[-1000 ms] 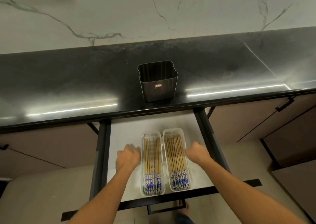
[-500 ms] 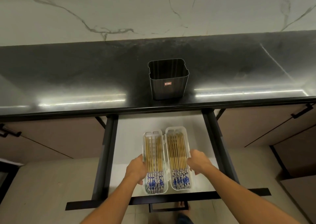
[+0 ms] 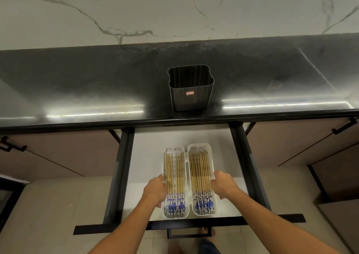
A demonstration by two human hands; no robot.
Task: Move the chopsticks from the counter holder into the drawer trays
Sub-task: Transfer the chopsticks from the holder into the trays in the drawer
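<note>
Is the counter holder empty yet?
Empty: the holder shows only dark inner walls; the chopsticks lie in the drawer trays.

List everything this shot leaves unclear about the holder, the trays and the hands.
Head view only:
- Floor of the holder: hidden by its front wall and shadow.
- Its label: too small to read.
- Fingertips of the left hand and right hand: hidden behind the hands at the outer walls of the left tray and right tray; grip unclear.
- Rear of the drawer: covered by the counter.

1 head-worn wide-angle camera looks forward and down, close above the drawer [image 3: 151,156] and counter [image 3: 77,83].
</note>
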